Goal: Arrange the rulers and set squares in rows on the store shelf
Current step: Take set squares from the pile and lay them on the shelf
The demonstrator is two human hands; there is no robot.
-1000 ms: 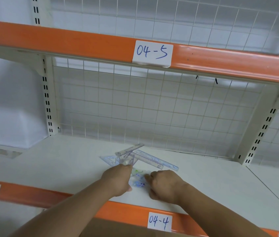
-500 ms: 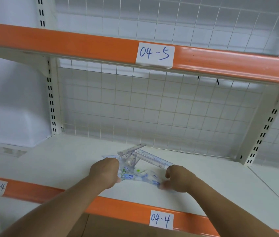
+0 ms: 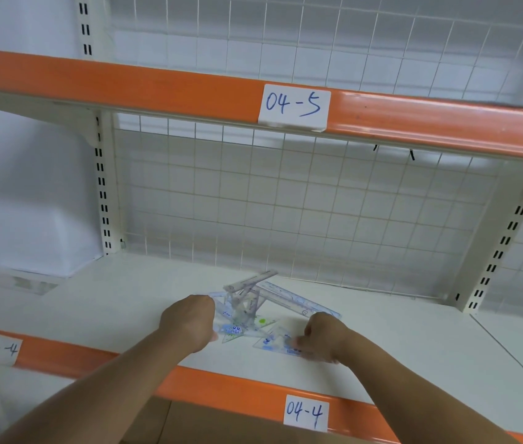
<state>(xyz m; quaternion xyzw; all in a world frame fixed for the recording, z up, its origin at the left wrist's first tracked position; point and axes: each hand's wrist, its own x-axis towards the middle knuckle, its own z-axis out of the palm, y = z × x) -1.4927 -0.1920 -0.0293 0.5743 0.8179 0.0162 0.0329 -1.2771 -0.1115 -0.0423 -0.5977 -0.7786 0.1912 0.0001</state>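
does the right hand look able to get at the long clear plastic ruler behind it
Probably yes: the long clear plastic ruler lies mostly uncovered beyond the right hand, which holds a clear triangular set square.

bright even light, soft shadows, wide-angle bend at edges, slight motion blur.

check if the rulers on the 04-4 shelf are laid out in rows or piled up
Piled up, not in rows: the rulers cross one another at angles on top of overlapping set squares.
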